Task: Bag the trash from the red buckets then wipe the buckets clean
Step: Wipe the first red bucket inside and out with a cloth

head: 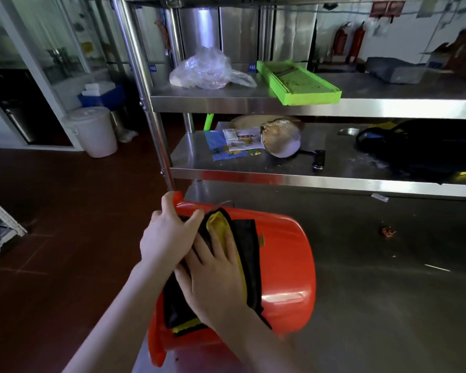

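Glossy red plastic bucket [285,254] lies sideways; my left grip [167,232] curls round its rim, right grip [213,273] presses spread-flat on a black-yellow cloth [248,246].

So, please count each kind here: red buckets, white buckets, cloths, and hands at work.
Red bucket: 1
White bucket: 1
Cloth: 1
Hands: 2, left hand and right hand
Total: 5

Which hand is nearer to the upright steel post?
Left. The left hand grips the red bucket just below the post; the right hand presses the cloth farther away.
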A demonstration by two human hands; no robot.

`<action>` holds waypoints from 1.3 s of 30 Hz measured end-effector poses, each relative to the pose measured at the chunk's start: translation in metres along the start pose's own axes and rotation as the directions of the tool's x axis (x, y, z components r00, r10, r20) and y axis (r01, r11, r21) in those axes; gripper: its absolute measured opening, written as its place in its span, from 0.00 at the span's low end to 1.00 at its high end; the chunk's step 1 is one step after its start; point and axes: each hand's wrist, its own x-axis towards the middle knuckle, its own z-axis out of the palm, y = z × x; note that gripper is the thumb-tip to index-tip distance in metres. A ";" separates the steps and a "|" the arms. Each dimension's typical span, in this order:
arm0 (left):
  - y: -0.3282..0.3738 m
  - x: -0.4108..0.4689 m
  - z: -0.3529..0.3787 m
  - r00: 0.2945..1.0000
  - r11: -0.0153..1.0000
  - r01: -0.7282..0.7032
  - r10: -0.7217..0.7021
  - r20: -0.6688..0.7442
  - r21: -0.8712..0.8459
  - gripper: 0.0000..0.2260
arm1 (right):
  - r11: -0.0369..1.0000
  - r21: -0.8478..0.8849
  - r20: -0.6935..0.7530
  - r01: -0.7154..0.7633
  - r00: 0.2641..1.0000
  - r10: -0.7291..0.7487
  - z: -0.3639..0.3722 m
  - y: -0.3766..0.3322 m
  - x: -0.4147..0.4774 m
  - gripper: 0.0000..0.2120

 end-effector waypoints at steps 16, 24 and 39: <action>-0.013 -0.011 0.004 0.985 0.979 0.072 -0.101 -0.142 -0.192 0.22 | 0.980 -0.088 0.103 -0.179 0.977 0.188 -0.020 0.057 0.026 0.24; -0.020 -0.011 -0.003 0.986 0.955 0.073 -0.113 -0.125 -0.288 0.21 | 0.988 -0.012 0.035 -0.152 0.988 0.152 -0.016 0.058 0.012 0.30; -0.035 -0.040 -0.005 0.973 0.904 -0.029 -0.071 -0.218 -0.426 0.17 | 0.999 0.020 0.047 0.031 0.998 -0.032 -0.006 0.003 0.034 0.27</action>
